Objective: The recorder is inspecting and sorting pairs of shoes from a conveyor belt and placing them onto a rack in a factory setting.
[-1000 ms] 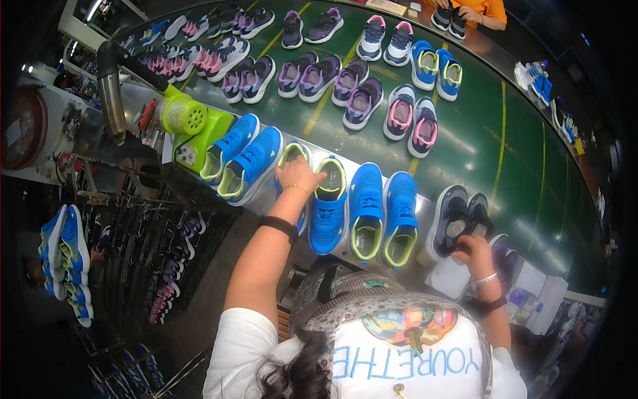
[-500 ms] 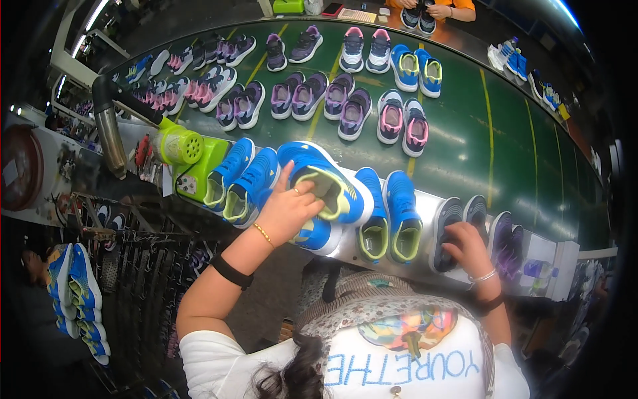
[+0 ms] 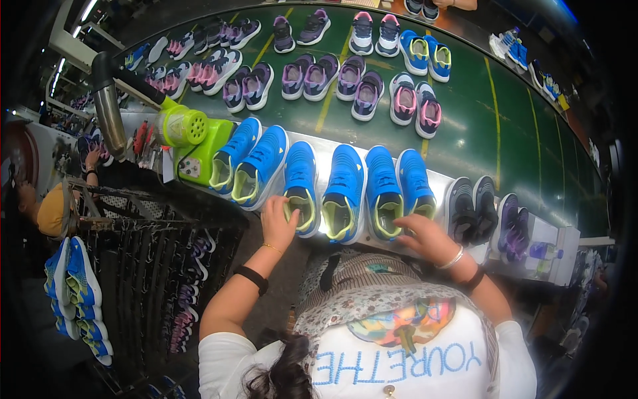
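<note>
Four blue sneakers with lime linings stand in front of me on the metal ledge, toes away. My left hand [image 3: 278,225] curls around the heel of the leftmost one [image 3: 301,169], fingers and thumb at its collar. Beside it stands a second blue sneaker [image 3: 343,176] that no hand touches. My right hand [image 3: 428,238] has its bent fingers and thumb on the heel of the third blue sneaker [image 3: 381,173]. The fourth sneaker [image 3: 413,176] stands close to that hand, its heel partly covered by my fingers.
Another blue pair [image 3: 260,156] stands by a lime-green machine [image 3: 193,143] at left. Dark sneakers [image 3: 460,199], a purple pair [image 3: 509,223] and a bottle [image 3: 543,256] line the right. Beyond runs a green conveyor [image 3: 465,106] bearing several pairs. A shoe rack [image 3: 133,266] stands lower left.
The blue sneaker my left hand was at has come down from its tilt, and the middle sneakers now stand in a row. My right hand moved left from the dark sneakers to a blue one.
</note>
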A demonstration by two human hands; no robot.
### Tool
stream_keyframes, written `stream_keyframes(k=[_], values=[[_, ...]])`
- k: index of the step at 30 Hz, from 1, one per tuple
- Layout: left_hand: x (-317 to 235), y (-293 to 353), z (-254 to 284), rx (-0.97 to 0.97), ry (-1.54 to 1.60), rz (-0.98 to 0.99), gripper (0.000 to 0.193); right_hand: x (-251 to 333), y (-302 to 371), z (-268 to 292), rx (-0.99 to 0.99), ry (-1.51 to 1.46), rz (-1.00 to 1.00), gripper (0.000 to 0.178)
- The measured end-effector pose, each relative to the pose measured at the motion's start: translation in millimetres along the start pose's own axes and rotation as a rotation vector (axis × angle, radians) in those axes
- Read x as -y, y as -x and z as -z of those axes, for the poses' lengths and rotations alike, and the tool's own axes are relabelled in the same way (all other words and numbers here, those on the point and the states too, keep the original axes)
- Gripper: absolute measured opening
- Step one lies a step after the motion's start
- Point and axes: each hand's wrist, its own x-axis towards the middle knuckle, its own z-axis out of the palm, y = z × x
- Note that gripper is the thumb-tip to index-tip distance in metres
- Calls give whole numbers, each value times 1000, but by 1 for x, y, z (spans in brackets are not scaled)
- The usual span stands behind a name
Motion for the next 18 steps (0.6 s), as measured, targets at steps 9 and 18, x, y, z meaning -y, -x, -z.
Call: stream_keyframes(k=[9,18], values=[[52,-3,-35,301,1084,785,53,-4,-105,-138,-84,142,-497,68],[12,34,45,139,1562,844,46,-30,-94,-104,-90,-845,-241,51]])
